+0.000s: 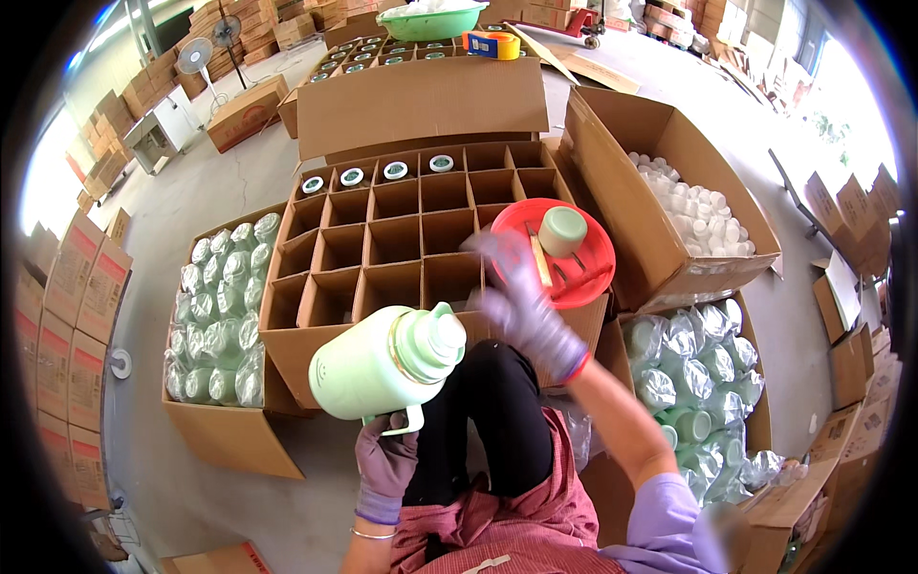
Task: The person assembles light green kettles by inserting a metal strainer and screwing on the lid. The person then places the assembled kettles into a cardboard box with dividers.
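My left hand (386, 461), in a grey-purple glove, is closed round the handle of a pale green thermos jug (359, 368). The jug lies tilted, its neck and spout toward the right, over the front edge of a divided carton (289, 356). My right hand (524, 301), gloved too, is smeared by motion at the left side of a red basin (604, 251); whether its fingers hold anything is unclear. In the basin lie a pale green cup-shaped lid (562, 231) and a thin yellowish tool (539, 256).
Several white-topped items (395, 170) fill cells in the carton's far row. A box of plastic-wrapped green jugs (225, 330) stands left, another (703, 373) right. Beyond that is a box of white stoppers (696, 206). Tape (492, 45) and a green basin (432, 26) sit farther back.
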`<state>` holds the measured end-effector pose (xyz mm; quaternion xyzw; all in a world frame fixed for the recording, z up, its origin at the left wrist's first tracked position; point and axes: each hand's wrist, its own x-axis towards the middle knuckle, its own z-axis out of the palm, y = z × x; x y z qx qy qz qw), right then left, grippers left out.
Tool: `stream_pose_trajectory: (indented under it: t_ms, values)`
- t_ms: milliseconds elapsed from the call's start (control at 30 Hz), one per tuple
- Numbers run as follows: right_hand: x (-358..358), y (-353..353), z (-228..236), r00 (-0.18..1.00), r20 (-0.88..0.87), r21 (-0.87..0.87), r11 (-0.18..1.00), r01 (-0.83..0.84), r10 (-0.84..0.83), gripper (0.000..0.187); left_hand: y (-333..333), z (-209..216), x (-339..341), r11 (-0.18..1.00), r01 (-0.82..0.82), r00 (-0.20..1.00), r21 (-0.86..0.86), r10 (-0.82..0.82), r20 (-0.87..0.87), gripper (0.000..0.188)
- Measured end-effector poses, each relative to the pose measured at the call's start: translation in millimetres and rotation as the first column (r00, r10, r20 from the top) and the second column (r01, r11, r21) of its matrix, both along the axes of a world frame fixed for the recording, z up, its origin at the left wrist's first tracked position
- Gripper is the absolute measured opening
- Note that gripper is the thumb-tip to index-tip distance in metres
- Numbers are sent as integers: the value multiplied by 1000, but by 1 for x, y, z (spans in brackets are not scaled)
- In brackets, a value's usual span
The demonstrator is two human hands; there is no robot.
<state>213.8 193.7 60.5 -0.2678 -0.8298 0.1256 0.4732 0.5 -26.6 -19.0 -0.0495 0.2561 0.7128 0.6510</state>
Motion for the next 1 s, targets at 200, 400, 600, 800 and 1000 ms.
stream_pose_trajectory:
  t_ms: [200,400,600,800,1000]
  values:
    - [98,122,-50,507,542,-62,570,820,-671,88,16,9,6,999,0,1000,40,1,-27,17]
    - [63,58,15,991,-90,6,995,101,-100,85,11,15,-9,995,38,999,94,-37,-11,25]
    - [20,-72,0,945,-48,64,945,-321,325,84,15,34,-9,984,163,986,75,-165,22,22]
    - [4,-102,-34,418,-884,-432,23,-901,-209,61,-7,64,0,961,-35,398,274,265,-878,33]
    - [12,-62,-34,844,-534,-768,392,-507,46,45,-8,59,-12,962,251,-235,104,165,-958,41]
